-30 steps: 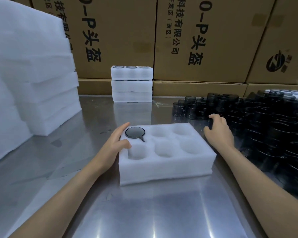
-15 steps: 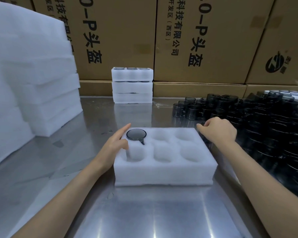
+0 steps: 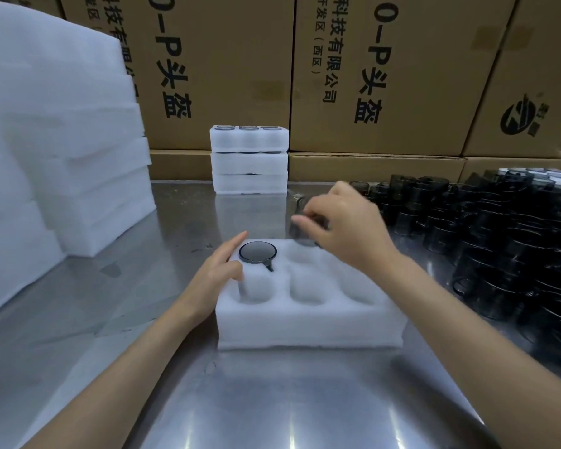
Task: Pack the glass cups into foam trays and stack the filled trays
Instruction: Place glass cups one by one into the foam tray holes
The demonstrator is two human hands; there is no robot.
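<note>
A white foam tray (image 3: 308, 322) with six round pockets lies on the steel table in front of me. One dark glass cup (image 3: 257, 252) sits in its far-left pocket. My left hand (image 3: 219, 275) rests against the tray's left side, fingers touching the foam beside that cup. My right hand (image 3: 345, 226) holds a second dark glass cup (image 3: 300, 228) from above, just over the far-middle pocket. A large crowd of dark glass cups (image 3: 486, 231) stands on the right.
Three filled foam trays (image 3: 249, 160) are stacked at the back centre. Tall piles of foam trays (image 3: 62, 150) fill the left side. Cardboard boxes (image 3: 386, 69) form a wall behind the table. Bare steel table (image 3: 272, 400) lies near me.
My right hand left the tray's far-right corner, took a cup from the crowd and carried it left over the tray. The left hand stayed put.
</note>
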